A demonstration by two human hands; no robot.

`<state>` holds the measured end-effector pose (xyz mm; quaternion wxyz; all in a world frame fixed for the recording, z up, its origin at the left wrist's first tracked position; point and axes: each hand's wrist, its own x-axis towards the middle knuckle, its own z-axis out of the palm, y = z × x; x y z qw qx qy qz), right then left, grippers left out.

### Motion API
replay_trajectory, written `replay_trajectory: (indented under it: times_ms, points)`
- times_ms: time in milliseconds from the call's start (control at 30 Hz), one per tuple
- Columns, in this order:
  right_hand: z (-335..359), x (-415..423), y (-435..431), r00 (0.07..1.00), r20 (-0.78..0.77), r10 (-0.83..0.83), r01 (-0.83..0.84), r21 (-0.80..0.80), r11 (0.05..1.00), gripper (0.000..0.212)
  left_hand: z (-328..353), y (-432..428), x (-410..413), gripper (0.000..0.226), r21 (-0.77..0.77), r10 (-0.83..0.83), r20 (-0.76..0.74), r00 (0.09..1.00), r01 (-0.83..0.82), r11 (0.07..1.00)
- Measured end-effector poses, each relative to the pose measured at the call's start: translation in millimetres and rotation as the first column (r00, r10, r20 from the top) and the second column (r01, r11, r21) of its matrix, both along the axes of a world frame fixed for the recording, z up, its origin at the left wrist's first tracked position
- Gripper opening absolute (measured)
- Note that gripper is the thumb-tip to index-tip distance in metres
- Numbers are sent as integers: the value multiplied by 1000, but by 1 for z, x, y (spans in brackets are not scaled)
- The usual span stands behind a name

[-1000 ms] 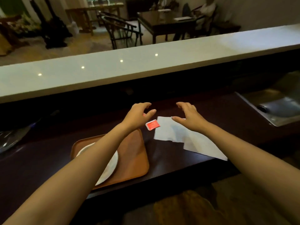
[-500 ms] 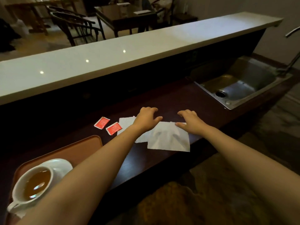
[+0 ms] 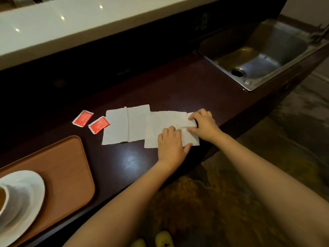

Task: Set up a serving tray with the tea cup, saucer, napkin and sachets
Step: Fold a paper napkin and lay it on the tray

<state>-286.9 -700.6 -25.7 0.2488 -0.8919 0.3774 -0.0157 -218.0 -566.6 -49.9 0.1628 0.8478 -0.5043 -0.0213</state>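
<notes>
Two white napkins lie side by side on the dark counter, the left napkin (image 3: 124, 125) partly under the right napkin (image 3: 160, 125). My left hand (image 3: 171, 147) presses on the right napkin's near edge, thumb at its border. At that napkin's right edge, my right hand (image 3: 204, 124) pinches the paper, and it is creased there. Two red sachets (image 3: 82, 118) (image 3: 99, 124) rest left of the napkins. On the brown tray (image 3: 67, 168) at the lower left stands a white saucer (image 3: 32, 188). A cup of tea (image 3: 3, 202) sits on it, cut off by the frame.
A steel sink (image 3: 222, 58) is sunk into the counter at the right. A raised white ledge (image 3: 71, 24) runs along the back. The counter's front edge passes just under my wrists, with patterned floor and yellow shoe tips (image 3: 163, 237) below.
My left hand has shifted right, from the napkins' overlap onto the right napkin. My right hand now pinches that napkin's right edge. The view has tilted down and closer.
</notes>
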Motion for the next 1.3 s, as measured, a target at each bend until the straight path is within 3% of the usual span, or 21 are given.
replay_trajectory:
  times_ms: [233,333,400,500,633,700,767,867,1033,1200,1300]
  points:
    - [3,-2,6,987,158,-32,36,-21,999,10,-1,-3,2,32,-40,-1,39,999,2,999]
    - [14,-1,8,973,230,-17,0,72,997,6,2,-2,10,22,-96,3,-21,1000,-5,995]
    - [22,-3,6,958,283,41,-91,163,982,10,6,0,16,20,-168,6,-155,988,-32,985]
    - [29,-6,-1,945,289,152,-212,191,958,27,12,8,26,13,-260,27,-457,889,-163,952]
    - [28,-5,-12,946,271,176,-238,220,946,48,15,24,40,10,-286,6,-685,728,-276,918]
    - [26,3,-13,944,243,223,-267,165,949,43,15,31,44,10,-289,-7,-766,643,-335,897]
    - [23,13,-13,941,262,215,-254,125,959,24,16,35,47,12,-276,-12,-801,598,-352,894]
    - [23,32,-14,936,327,129,-218,254,942,4,21,39,50,20,-231,9,-848,531,-383,895]
    - [16,59,-17,938,314,148,-254,327,910,5,31,51,50,35,-195,48,-917,396,-549,813]
    - [8,80,-16,935,295,195,-278,271,922,13,34,64,46,39,-174,186,-849,495,-593,787]
    - [4,87,-11,937,257,237,-299,240,924,20,33,69,37,38,-251,257,-650,715,-522,815]
